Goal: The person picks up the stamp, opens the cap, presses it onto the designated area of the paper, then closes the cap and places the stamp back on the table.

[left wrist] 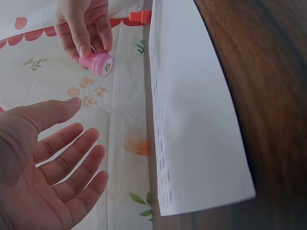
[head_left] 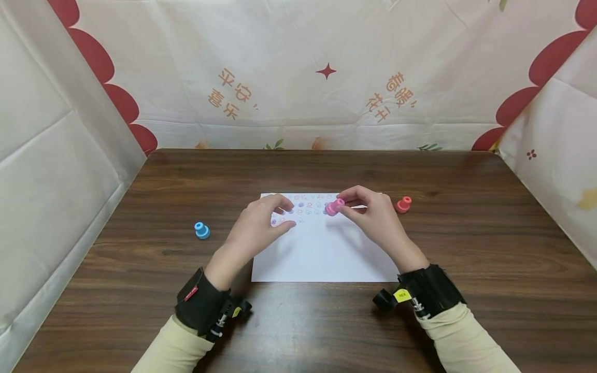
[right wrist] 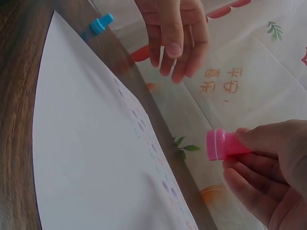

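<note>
A pink toy stamp (head_left: 334, 207) is pinched between the thumb and fingers of my right hand (head_left: 373, 215), above the upper part of a white sheet of paper (head_left: 322, 254). Its round printed face shows in the left wrist view, and the stamp (right wrist: 228, 144) lies sideways in the right wrist view. My left hand (head_left: 261, 223) hovers over the paper's left side, fingers loosely bent and apart, holding nothing. Rows of small purple, blue and red prints (head_left: 308, 204) cover the top of the sheet, partly hidden behind both hands.
A blue stamp (head_left: 202, 230) stands on the wooden table (head_left: 140, 290) left of the paper. Just right of my right hand is a red stamp (head_left: 403, 204). A printed white cloth (head_left: 289, 41) hangs behind the table and along its sides.
</note>
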Demonstrator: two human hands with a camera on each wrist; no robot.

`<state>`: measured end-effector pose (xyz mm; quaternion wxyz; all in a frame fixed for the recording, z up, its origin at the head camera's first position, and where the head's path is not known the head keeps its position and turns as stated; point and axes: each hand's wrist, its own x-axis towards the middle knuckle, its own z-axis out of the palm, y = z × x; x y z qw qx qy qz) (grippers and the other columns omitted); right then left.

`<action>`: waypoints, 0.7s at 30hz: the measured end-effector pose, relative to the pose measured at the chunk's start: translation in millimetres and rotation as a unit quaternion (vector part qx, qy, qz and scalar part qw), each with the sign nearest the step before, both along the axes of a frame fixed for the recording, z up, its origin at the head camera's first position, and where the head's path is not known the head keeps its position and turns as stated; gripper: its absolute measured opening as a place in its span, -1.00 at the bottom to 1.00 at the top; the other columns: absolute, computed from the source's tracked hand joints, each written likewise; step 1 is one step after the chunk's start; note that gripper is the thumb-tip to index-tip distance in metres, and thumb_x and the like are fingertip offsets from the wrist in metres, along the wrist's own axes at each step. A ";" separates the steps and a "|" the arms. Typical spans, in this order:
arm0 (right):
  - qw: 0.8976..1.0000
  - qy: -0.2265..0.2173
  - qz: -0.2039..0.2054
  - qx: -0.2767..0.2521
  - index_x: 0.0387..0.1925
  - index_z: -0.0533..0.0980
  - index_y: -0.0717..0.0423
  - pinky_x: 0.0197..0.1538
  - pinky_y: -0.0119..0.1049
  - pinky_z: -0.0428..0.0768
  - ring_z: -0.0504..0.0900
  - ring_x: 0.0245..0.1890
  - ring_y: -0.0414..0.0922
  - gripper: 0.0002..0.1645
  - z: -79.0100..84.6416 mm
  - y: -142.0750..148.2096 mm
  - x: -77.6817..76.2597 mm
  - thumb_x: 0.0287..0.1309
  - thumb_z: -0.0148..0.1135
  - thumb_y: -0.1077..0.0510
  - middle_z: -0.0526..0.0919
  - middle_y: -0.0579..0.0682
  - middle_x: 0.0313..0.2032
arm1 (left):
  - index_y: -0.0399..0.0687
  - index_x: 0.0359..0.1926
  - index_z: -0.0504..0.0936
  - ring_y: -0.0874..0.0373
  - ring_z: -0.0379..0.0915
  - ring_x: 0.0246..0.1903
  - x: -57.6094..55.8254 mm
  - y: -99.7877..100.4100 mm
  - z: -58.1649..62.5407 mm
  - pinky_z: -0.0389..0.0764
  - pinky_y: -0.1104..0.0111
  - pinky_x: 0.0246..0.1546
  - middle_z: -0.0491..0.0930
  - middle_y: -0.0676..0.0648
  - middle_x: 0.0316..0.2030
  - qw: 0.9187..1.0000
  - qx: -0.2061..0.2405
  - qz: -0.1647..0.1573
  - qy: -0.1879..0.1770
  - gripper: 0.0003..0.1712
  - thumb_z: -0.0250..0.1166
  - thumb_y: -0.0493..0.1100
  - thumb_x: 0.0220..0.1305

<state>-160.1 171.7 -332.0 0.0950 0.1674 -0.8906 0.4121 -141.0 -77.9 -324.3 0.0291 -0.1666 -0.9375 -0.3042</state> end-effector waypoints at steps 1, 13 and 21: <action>1.000 -0.001 0.002 -0.002 -0.17 0.60 0.19 -0.16 -0.02 0.73 0.68 -0.25 -0.06 -0.73 0.1 -1.6 0.2 0.04 0.39 0.23 0.74 0.13 -0.25 | -0.04 -0.06 0.59 0.04 0.55 -0.08 -0.1 1.2 -0.3 0.66 0.12 -0.08 0.68 -0.09 -0.11 1.000 -0.001 -0.002 0.000 -0.63 0.42 -0.07 0.10; 0.999 -0.014 0.026 -0.034 -0.19 0.60 0.20 -0.18 -0.09 0.74 0.69 -0.25 -0.10 -0.75 -3.4 -15.9 3.6 0.04 0.39 0.26 0.74 0.10 -0.28 | -0.03 -0.04 0.59 0.12 0.55 -0.10 -1.4 15.0 -4.6 0.65 0.18 -0.06 0.68 -0.01 -0.12 1.000 -0.001 -0.021 0.004 -0.61 0.43 -0.06 0.10; 0.997 -0.029 0.042 -0.059 -0.20 0.60 0.22 -0.16 -0.06 0.73 0.70 -0.24 -0.06 -0.78 -5.4 -23.7 6.0 0.06 0.37 0.30 0.73 0.14 -0.25 | -0.02 -0.03 0.57 0.14 0.56 -0.09 -2.9 21.0 -9.6 0.65 0.18 -0.06 0.68 -0.02 -0.12 0.999 0.017 -0.037 -0.007 -0.59 0.43 -0.06 0.09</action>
